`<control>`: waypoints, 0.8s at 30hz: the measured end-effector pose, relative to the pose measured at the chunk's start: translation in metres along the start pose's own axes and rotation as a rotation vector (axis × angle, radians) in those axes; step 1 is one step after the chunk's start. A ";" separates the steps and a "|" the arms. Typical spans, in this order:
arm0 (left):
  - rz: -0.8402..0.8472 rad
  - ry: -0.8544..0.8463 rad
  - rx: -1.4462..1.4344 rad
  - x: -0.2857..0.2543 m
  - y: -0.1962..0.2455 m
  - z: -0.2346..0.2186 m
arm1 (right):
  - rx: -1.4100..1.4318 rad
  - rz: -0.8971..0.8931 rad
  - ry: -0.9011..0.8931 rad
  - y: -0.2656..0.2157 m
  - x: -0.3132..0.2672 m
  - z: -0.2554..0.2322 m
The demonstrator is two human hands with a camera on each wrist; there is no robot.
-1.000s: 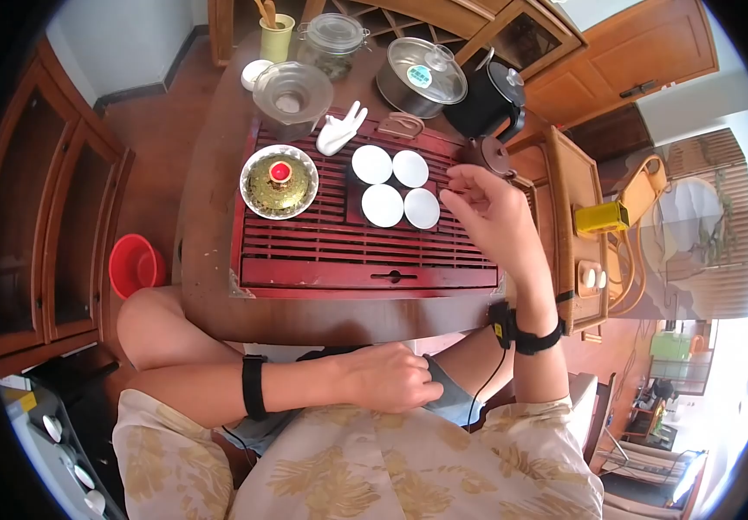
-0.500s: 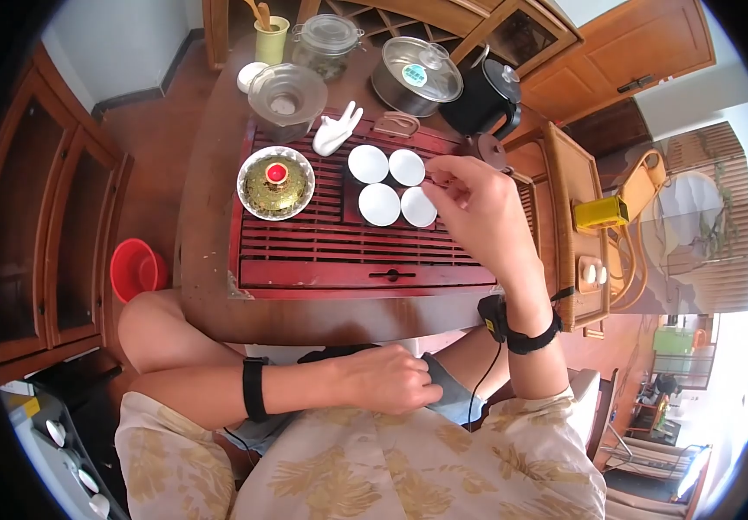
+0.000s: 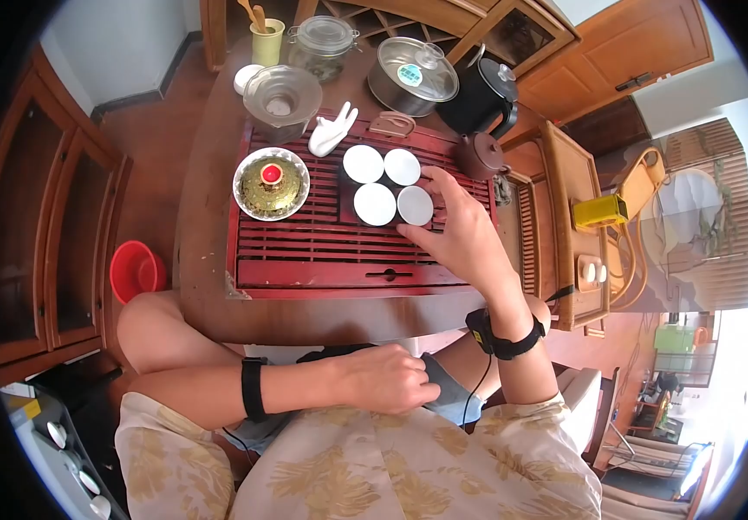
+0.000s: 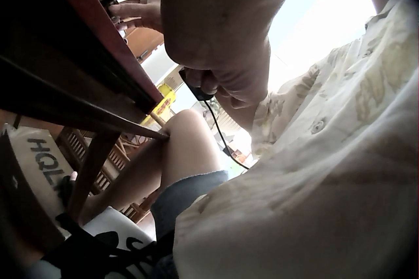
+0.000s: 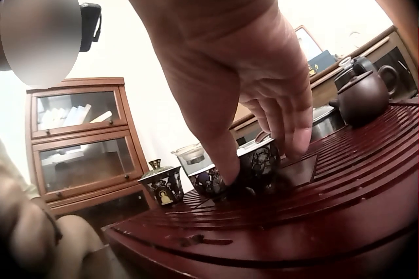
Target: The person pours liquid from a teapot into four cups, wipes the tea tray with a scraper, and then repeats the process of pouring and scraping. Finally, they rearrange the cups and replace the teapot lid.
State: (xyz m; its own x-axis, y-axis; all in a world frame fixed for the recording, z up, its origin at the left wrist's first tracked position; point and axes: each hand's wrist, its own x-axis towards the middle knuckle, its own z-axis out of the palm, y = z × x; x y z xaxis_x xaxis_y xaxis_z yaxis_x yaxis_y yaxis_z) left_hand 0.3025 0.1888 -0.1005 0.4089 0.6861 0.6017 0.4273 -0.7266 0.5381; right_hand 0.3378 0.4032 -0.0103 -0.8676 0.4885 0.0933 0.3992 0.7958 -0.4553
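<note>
Four-cup cluster: several small white-lined teacups [image 3: 375,204] stand close together on a dark red slatted tea tray [image 3: 322,270]. My right hand [image 3: 465,232] reaches over the tray, thumb and fingers spread on either side of the near right teacup [image 3: 415,206]. Seen from the right wrist, that teacup [image 5: 258,163] has a dark patterned outside and stands on the tray between thumb and fingers. Across my lap lies my left hand [image 3: 391,379], loosely curled and holding nothing. At the tray's left sits a lidded bowl [image 3: 272,184], gold with a red knob.
Behind the cups are a white hand-shaped ornament [image 3: 333,130] and a brown teapot [image 3: 481,156]. Further back stand a glass bowl [image 3: 283,97], a clip-top jar [image 3: 324,48], a lidded steel pot [image 3: 413,76] and a black kettle [image 3: 478,93]. A red bucket [image 3: 137,271] is on the floor.
My right hand has moved left, from the tray's right side to the near right cup. Its fingers drew together, then spread around that cup. The left hand stays in the lap.
</note>
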 end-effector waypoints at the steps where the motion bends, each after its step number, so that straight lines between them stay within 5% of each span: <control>1: 0.001 0.000 -0.001 0.000 0.000 0.000 | -0.009 -0.001 0.004 0.000 -0.001 -0.001; 9: 0.003 0.012 -0.008 -0.001 0.000 -0.001 | -0.008 -0.109 0.053 0.007 -0.002 -0.014; 16: 0.010 0.017 0.002 0.000 -0.001 0.000 | 0.219 -0.025 0.051 -0.004 0.049 -0.029; 24: 0.010 0.023 0.002 -0.001 -0.001 0.000 | -0.002 -0.360 0.079 -0.035 0.057 -0.015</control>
State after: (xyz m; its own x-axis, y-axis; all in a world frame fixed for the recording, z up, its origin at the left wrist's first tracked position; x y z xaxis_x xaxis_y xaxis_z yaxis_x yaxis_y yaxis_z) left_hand 0.3022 0.1888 -0.1011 0.3945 0.6776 0.6207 0.4252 -0.7334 0.5304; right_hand 0.2787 0.4090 0.0239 -0.9269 0.2031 0.3156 0.0729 0.9223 -0.3795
